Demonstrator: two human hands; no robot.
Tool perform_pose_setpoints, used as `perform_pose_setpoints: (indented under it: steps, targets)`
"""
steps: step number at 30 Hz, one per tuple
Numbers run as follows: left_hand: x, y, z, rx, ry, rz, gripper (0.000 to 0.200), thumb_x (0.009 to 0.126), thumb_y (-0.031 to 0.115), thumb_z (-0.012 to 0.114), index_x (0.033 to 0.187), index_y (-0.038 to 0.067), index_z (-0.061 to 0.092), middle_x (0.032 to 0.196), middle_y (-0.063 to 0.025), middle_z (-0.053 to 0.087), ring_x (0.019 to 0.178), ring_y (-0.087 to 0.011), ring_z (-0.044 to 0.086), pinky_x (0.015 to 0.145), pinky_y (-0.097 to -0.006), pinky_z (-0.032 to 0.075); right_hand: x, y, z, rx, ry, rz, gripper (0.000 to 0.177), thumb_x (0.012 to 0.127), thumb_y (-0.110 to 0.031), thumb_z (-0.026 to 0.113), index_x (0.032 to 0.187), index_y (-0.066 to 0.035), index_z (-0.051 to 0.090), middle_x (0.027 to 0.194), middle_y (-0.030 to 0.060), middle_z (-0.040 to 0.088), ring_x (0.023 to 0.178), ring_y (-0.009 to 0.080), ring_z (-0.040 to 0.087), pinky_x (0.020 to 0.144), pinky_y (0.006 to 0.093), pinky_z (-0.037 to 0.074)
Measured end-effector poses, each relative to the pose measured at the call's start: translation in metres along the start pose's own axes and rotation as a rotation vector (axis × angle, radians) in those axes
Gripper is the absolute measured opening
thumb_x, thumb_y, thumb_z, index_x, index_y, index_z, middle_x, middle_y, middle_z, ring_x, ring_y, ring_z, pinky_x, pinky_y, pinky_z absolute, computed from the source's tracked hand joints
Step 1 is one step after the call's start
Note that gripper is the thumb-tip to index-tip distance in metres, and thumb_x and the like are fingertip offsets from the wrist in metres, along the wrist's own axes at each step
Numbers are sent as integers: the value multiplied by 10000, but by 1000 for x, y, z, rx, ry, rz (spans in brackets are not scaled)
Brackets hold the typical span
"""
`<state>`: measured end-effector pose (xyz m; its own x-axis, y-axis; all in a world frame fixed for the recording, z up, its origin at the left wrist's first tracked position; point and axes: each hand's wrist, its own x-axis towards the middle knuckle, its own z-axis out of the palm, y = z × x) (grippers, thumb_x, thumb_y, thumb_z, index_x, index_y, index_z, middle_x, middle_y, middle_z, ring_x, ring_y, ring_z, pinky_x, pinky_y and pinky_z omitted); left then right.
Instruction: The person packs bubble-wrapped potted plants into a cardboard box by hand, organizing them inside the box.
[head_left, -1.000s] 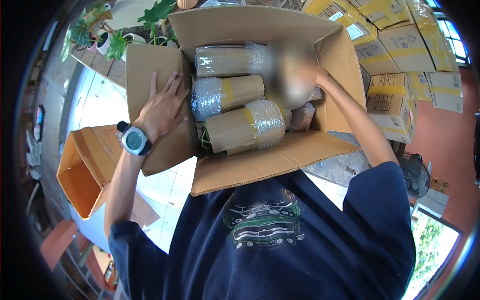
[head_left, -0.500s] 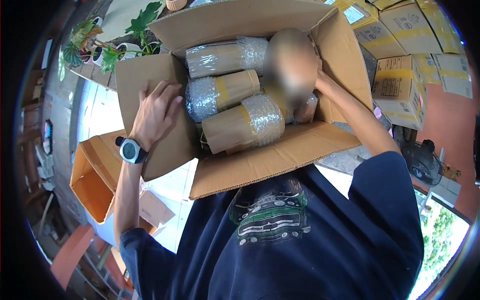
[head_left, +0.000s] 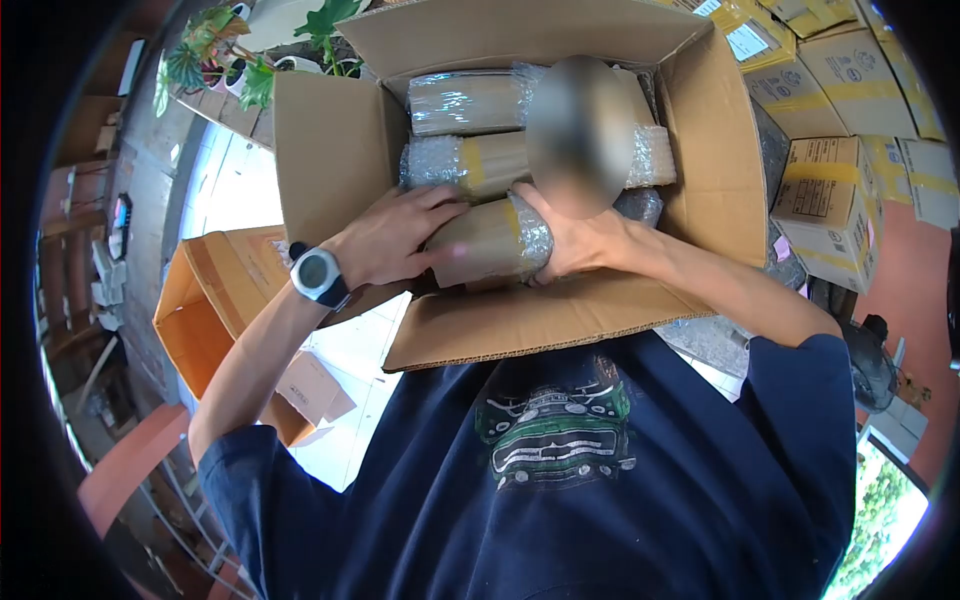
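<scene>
An open cardboard box in front of me holds several packages in brown cardboard and bubble wrap. My right hand grips the bubble-wrapped right end of the nearest package. At that package's left end, my left hand has its fingers over the top and its thumb low on the near side; the fingertips are slightly blurred. Just behind it lies another wrapped package, and a plastic-covered one rests along the far wall. A blurred oval hides part of the box's contents and my right fingers.
Taped cartons are stacked on the right, with a black fan below them. An open orange-brown box stands lower left beside a loose cardboard piece. Potted plants are at the upper left.
My left hand has moved from the box's left flap onto the nearest package. My right hand has come from the right inner side to that package's right end. The view has shifted slightly.
</scene>
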<state>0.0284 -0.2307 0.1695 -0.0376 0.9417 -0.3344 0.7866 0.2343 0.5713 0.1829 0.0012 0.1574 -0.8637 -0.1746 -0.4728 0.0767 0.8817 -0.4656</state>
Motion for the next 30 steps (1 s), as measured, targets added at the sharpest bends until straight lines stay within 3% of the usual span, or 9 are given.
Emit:
perform_pose_setpoints:
  steps: [4, 7, 8, 12, 18, 21, 24, 28, 30]
  targets:
    - [38, 9, 3, 517, 8, 1, 505, 949, 277, 632, 1433, 181, 525, 1547, -74, 373, 1418, -287, 359, 1099, -544, 376, 14, 1, 10, -82, -12, -31, 1183, 500, -360, 947, 1466, 30, 386, 1198, 383, 502, 1100, 528, 586, 951, 489, 535]
    - [47, -2, -9, 473, -128, -49, 538, 941, 289, 641, 1462, 282, 507, 1639, -53, 228, 1454, -290, 322, 1126, -554, 344, 15, -6, 9, -105, -69, -22, 1151, 512, -374, 938, 1453, 35, 414, 1146, 379, 543, 1088, 514, 595, 927, 484, 533]
    - [48, -4, -17, 502, -206, -77, 570, 942, 302, 643, 1473, 418, 471, 1682, -37, 102, 1490, -286, 274, 1154, -554, 315, 16, -14, 4, -109, -88, 3, 1140, 516, -380, 934, 1447, 36, 426, 1132, 378, 553, 1085, 508, 597, 921, 482, 530]
    - [57, -9, -15, 504, -321, -150, 579, 956, 306, 629, 1460, 518, 440, 1697, -44, 3, 1521, -278, 219, 1178, -564, 284, 25, -29, 6, -189, -124, -2, 1141, 541, -461, 894, 1439, 57, 418, 1037, 375, 621, 1110, 506, 576, 969, 503, 491]
    - [59, -18, 2, 359, -231, -166, 604, 939, 408, 638, 1504, 425, 427, 1695, -77, 5, 1535, -332, 163, 1176, -608, 272, 29, -19, 33, -143, -2, 101, 1112, 574, -462, 869, 1452, 33, 400, 1051, 363, 632, 1183, 524, 543, 994, 557, 479]
    - [52, 19, -13, 273, -278, -262, 818, 876, 504, 682, 1565, 207, 357, 1678, -163, 26, 1519, -422, 148, 1166, -652, 256, 15, -31, 23, -161, 27, 145, 1083, 604, -472, 867, 1469, -19, 398, 1121, 382, 610, 1188, 550, 543, 996, 573, 486]
    - [44, 48, 15, 295, -54, -231, 1006, 820, 505, 730, 1554, 0, 263, 1644, -251, 87, 1493, -488, 162, 1175, -653, 234, 3, -33, -21, -145, -115, 141, 1071, 642, -469, 866, 1498, -61, 368, 1190, 390, 587, 1151, 549, 575, 981, 557, 509]
    - [60, 79, 25, 63, 261, -121, 1093, 729, 447, 792, 1525, -48, 230, 1552, -309, 274, 1458, -493, 244, 1156, -606, 311, 23, 17, -83, -52, -284, 226, 682, 737, -342, 846, 1268, 12, 608, 1224, 245, 647, 1128, 386, 640, 910, 453, 545]
    - [81, 93, 12, -12, 71, -118, 1104, 698, 467, 815, 1512, -38, 266, 1531, -312, 300, 1449, -487, 264, 1133, -604, 343, 15, 40, -91, -217, -276, 215, 522, 676, -221, 876, 1103, 15, 692, 1175, 223, 669, 1152, 376, 622, 916, 449, 530]
